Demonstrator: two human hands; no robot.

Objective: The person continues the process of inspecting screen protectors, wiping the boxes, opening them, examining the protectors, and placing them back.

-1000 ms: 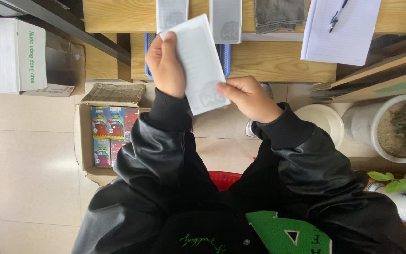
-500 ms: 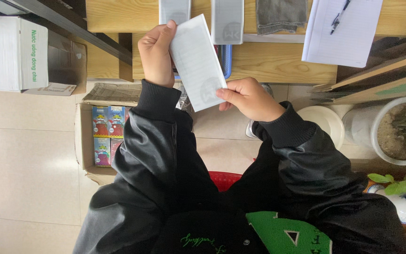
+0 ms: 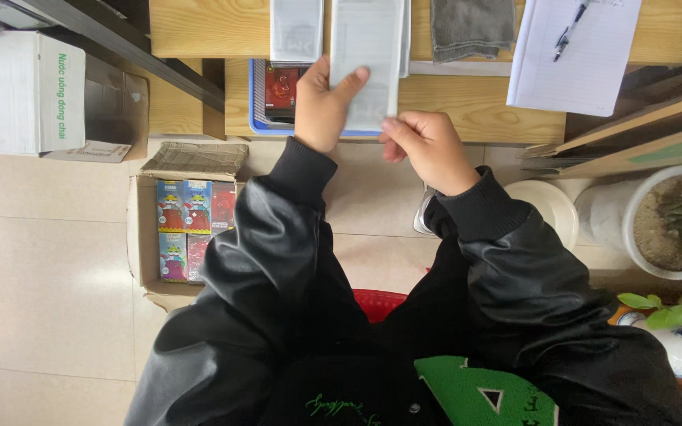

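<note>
You are holding a flat whitish packet (image 3: 366, 63) up over the wooden table (image 3: 475, 110) with your left hand (image 3: 321, 106), fingers closed behind it and thumb pressed across its lower front, while your right hand (image 3: 428, 150) is pinching its bottom edge between thumb and curled fingers. The packet is hanging just above the blue tray (image 3: 256, 118) of small boxes, beside a second packet (image 3: 296, 28) and a grey cloth (image 3: 471, 28). With only light grips near one end, it is likely risking a slip into the tray or toward the open cardboard box (image 3: 140, 237) on the floor.
</note>
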